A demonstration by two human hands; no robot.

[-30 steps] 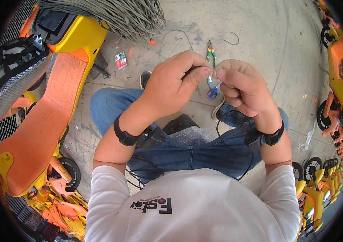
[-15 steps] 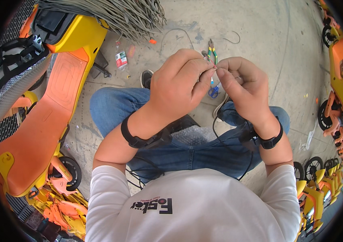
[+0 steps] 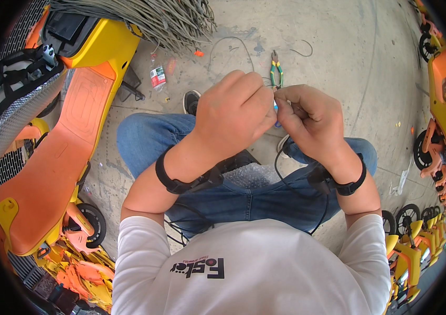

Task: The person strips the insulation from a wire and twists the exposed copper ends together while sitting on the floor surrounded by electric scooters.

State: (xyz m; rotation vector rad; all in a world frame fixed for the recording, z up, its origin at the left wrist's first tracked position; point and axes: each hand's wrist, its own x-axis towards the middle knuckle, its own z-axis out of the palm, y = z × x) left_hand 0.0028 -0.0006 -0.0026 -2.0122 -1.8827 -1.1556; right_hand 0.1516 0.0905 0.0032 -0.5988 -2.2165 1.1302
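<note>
My left hand [image 3: 233,113] is closed, its back turned up and its fingertips curled out of sight. Thumb and forefinger of my right hand [image 3: 312,118] pinch together against the left fingertips. Between them is a thin wire, largely hidden by the fingers. A thin grey cable [image 3: 237,40] arcs across the floor and passes behind my left hand. Just beyond the fingertips lie pliers [image 3: 276,73] with green and yellow handles. Below the fingertips a bit of a blue handle [image 3: 278,125] shows, mostly covered by my right hand.
A big bundle of grey cables [image 3: 165,21] lies at the far left beside a yellow and orange scooter body [image 3: 84,100]. A clear plastic packet [image 3: 157,76] and a short cable piece [image 3: 307,50] are on the floor. More scooters [image 3: 412,252] line the right.
Both hands have come slightly nearer to me, and my left hand has rolled over so its fingertips no longer show. More of the pliers is uncovered; the blue handle is more covered.
</note>
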